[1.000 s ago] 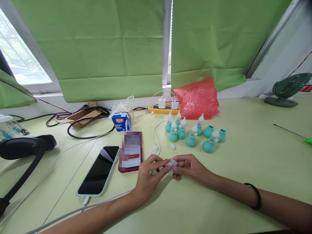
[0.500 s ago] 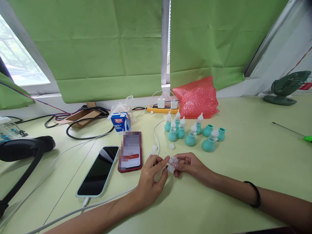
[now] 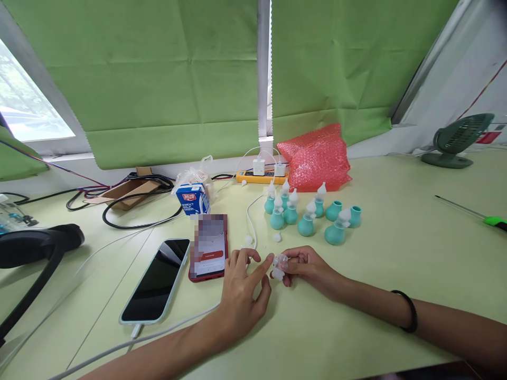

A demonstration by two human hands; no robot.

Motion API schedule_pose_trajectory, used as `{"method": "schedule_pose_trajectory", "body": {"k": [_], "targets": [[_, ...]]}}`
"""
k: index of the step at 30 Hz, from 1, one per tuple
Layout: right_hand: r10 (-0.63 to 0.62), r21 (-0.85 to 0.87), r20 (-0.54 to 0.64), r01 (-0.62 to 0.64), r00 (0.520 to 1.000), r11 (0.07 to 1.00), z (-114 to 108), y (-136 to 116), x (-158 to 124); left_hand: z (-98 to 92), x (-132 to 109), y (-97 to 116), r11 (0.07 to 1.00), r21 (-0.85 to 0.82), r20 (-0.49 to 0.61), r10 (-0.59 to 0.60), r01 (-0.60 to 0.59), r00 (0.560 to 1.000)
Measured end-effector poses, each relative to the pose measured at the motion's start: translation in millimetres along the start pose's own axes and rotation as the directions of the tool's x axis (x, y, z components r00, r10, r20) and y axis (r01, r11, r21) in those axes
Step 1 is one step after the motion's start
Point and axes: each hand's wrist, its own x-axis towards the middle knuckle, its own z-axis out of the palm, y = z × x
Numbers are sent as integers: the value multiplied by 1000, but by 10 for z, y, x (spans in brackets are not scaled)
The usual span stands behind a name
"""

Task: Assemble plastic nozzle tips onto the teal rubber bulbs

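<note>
Several small translucent plastic pieces [image 3: 280,262] are pinched between the fingers of my right hand [image 3: 303,265]. My left hand [image 3: 246,287] is just to their left, its fingers apart and the index fingertip at the edge of the pieces. Beyond my hands stand several teal squeeze bulbs [image 3: 305,225] with clear pointed tips. Two teal bulbs [image 3: 334,210] at the right of the group have open necks without tips. A loose clear tip [image 3: 277,237] lies in front of the bulbs, and another clear piece [image 3: 247,241] is beyond my left hand, partly hidden.
Two phones [image 3: 156,282] and a white cable lie left of my hands. Behind them are a blue milk carton [image 3: 193,199], a yellow power strip [image 3: 247,177] and a red bubble-wrap bag [image 3: 320,161]. A screwdriver [image 3: 461,206] and a green fan [image 3: 455,140] are at the right.
My left hand's thumb and fingers have spread and drawn slightly back from the clear pieces. My right hand keeps its hold on them. The whole view has shifted slightly.
</note>
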Motion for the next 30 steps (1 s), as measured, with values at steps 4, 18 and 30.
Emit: {"method": "schedule_pose_trajectory", "body": {"k": [4,18,30], "targets": [[-9,-1,-1,9,1000,1000,-1,-9,2,15,11,-13,985,-169,22,35,-31,999],[-17,-55,-29,15,999,998,9,-25,0,-7,39,-1,911,-385,224,-62,147,973],[-169,-93,-82,161,982,983,59,-69,-20,-95,63,-1,635,-651,395,-184,415,900]]}}
